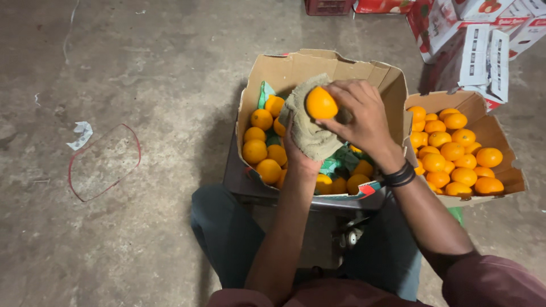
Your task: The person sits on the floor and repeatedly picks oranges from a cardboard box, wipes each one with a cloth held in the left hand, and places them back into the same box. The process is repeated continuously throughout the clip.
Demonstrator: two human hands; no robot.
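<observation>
Your right hand (358,116) comes in from the right with the wrist bent and the fingers curled over a round, bright orange fruit (321,103), gripping it from the side and top. Your left hand (300,156) rises from below, forearm nearly straight up the picture, palm hidden under a crumpled olive-green cloth (307,128) that it holds bunched against the fruit; the cloth drapes over that hand, so you cannot see how its fingers are set. The fruit is close to a ball, so it shows no clear long axis, and you cannot tell which way its stem end faces. It sits at the top of the cloth, held above the middle of an open brown cardboard box (284,71) that has green paper lining and more oranges lying along its left side and near edge. A second open cardboard box of oranges (500,136) stands just beside it on your right. Black bands (400,175) ring your right wrist. Both boxes rest near your knees on the grey concrete floor (142,68).
</observation>
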